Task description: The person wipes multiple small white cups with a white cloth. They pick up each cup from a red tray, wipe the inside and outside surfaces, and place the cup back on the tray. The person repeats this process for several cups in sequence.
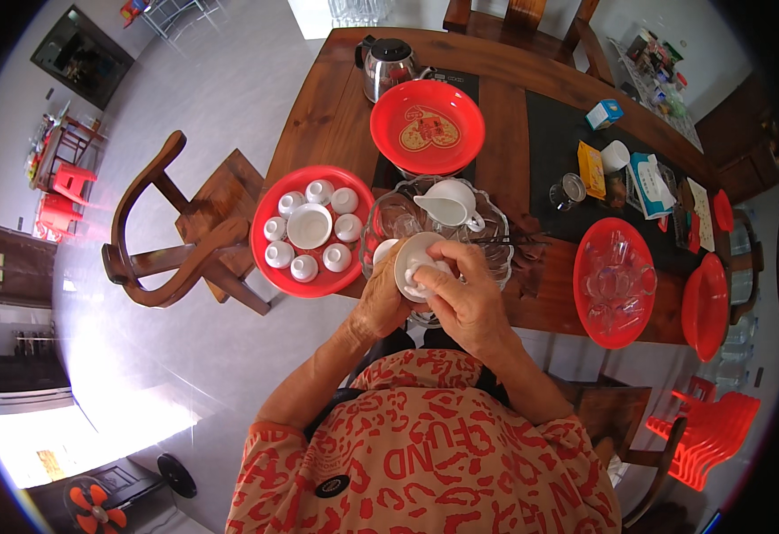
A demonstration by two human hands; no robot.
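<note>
My left hand (384,297) holds a white bowl or cup (405,259), its mouth facing up towards me. Fingers of my right hand (463,287) press a crumpled white tissue or cloth (427,275) inside it. Just beyond, a scalloped glass bowl (504,233) holds a white ceramic pitcher (449,204) and clear glassware. Left of my hands, a red round tray (266,267) carries several small white teacups (304,267) upside down around a larger white bowl (309,225). A brown cloth (528,250) and thin dark sticks lie by the glass bowl's right side.
A red plate (427,127) with a gold design and a steel kettle (388,67) stand at the back. Rightwards are a red tray (583,294) of clear glasses, a glass jar (568,191), a tissue pack (651,183) and a red basin (705,307). A wooden armchair (209,207) stands left.
</note>
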